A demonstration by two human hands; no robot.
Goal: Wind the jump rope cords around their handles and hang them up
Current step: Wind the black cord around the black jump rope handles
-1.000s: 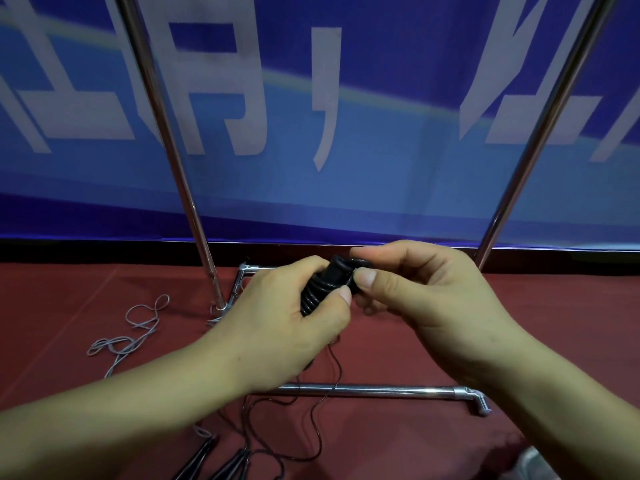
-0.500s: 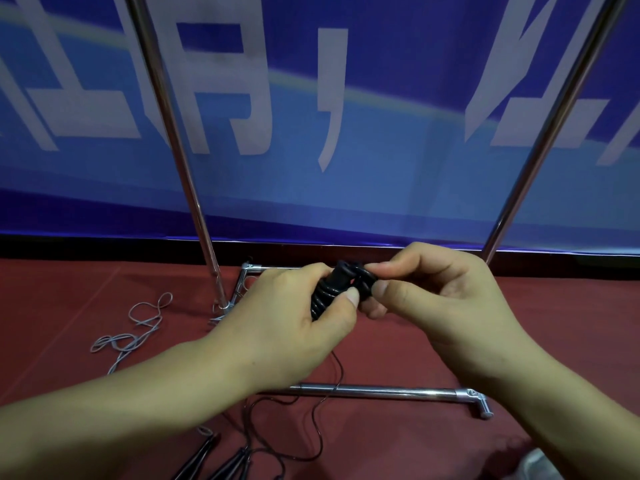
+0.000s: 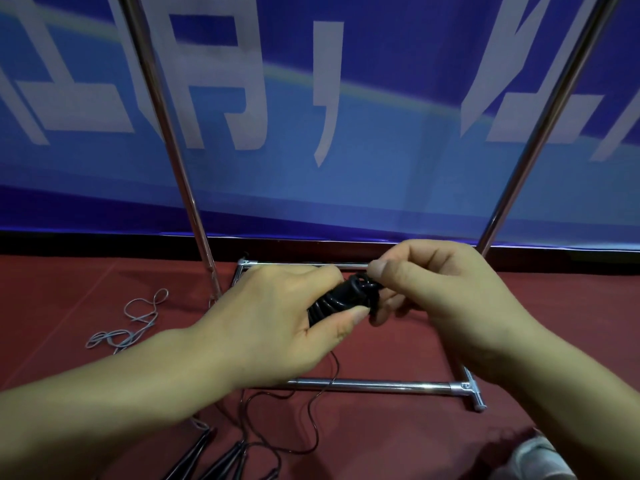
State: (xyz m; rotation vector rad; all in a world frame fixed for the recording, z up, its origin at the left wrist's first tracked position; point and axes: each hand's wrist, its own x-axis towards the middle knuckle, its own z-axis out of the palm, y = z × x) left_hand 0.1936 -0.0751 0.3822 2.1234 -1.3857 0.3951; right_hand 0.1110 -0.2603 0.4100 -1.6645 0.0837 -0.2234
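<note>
My left hand (image 3: 277,327) grips a pair of black jump rope handles (image 3: 341,297) with black cord coiled round them. My right hand (image 3: 446,299) pinches the cord at the top end of the bundle, thumb and forefinger closed on it. A loose length of the black cord (image 3: 313,420) hangs from under my left hand down to the red floor. The lower part of the handles is hidden in my left palm.
A chrome rack stands ahead, with its left upright (image 3: 166,133), right upright (image 3: 540,133) and near base bar (image 3: 381,385). A grey rope (image 3: 131,327) lies tangled on the floor at left. More black handles (image 3: 221,462) lie near the bottom edge. A blue banner hangs behind.
My right hand has shifted slightly up and over the top of the bundle, working the cord there. My left hand keeps its grip in the same place.
</note>
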